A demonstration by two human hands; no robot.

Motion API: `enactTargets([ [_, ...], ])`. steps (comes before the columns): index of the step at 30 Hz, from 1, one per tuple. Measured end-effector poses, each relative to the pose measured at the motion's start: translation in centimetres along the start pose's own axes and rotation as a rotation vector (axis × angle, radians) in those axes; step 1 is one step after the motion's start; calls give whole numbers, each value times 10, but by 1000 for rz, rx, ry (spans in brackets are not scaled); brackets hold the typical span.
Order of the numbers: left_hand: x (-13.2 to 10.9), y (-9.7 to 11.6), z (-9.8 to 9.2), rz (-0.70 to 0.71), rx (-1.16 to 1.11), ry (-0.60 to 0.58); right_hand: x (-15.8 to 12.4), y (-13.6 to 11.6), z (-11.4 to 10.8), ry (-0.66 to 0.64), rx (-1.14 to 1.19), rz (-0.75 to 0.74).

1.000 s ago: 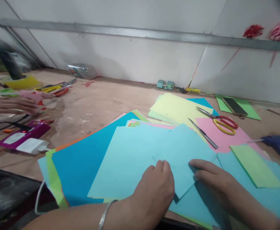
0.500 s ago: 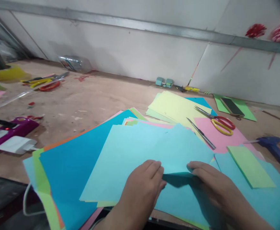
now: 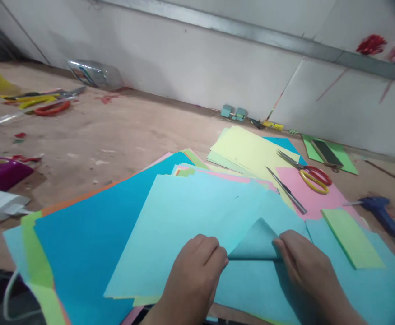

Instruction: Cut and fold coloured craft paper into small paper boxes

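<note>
My left hand (image 3: pixel 197 266) is closed on the near edge of a light blue sheet of paper (image 3: pixel 190 207). Opposite it, my right hand (image 3: pixel 307 264) pinches the same sheet between thumb and fingers. Between the hands, part of the sheet is turned over into a pointed, darker-looking flap (image 3: pixel 256 239). Other light blue paper (image 3: pixel 248 284) lies below the hands. Under the sheet's left side spreads a deep blue sheet (image 3: pixel 105 234), with green and orange sheets showing at its edges. A folded light green paper strip (image 3: pixel 353 239) rests to the right of my right hand.
Red-and-yellow-handled scissors (image 3: pixel 314 178) and a craft knife (image 3: pixel 287 192) lie on pink and yellow paper. A blue glue gun (image 3: pixel 382 212) is at the right. More scissors (image 3: pixel 50 101), a plastic bottle (image 3: pixel 95 74) and a white charger (image 3: pixel 2 204) are on the left.
The sheet's near edge between my hands has turned up into a pointed flap. My right hand has shifted slightly right. The view has tilted and shifted a little.
</note>
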State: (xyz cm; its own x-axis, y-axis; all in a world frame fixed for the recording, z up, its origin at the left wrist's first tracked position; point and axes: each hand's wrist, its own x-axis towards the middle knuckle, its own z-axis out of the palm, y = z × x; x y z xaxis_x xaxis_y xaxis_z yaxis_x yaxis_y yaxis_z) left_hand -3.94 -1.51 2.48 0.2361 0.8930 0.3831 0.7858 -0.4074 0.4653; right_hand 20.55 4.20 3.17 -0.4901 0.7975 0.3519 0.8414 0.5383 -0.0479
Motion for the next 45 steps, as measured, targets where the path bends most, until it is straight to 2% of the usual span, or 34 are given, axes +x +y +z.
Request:
enactTargets([
  [2,-2,-3,4,12,-7,-2,0,0,4,10,-106,-5],
  [7,-4,-7,10,110,51,132,8,-1,7,53,-260,-60],
  [10,-4,-7,8,118,39,95,12,-3,4,74,-321,-79],
  [13,-4,-7,9,112,33,85,14,-5,2,81,-346,-96],
  [18,-5,-6,22,109,11,241,13,-5,2,52,-316,-101],
  [20,-5,-6,25,105,7,266,13,-5,4,45,-293,-102],
  [27,-4,-9,17,141,56,152,14,-6,5,36,-236,-97],
  [35,-4,-10,10,169,112,107,16,-8,5,9,-224,-91],
  [42,0,-10,13,220,164,166,15,-7,5,1,-224,-109],
  [45,-1,-9,17,239,170,157,16,-6,5,-8,-233,-120],
])
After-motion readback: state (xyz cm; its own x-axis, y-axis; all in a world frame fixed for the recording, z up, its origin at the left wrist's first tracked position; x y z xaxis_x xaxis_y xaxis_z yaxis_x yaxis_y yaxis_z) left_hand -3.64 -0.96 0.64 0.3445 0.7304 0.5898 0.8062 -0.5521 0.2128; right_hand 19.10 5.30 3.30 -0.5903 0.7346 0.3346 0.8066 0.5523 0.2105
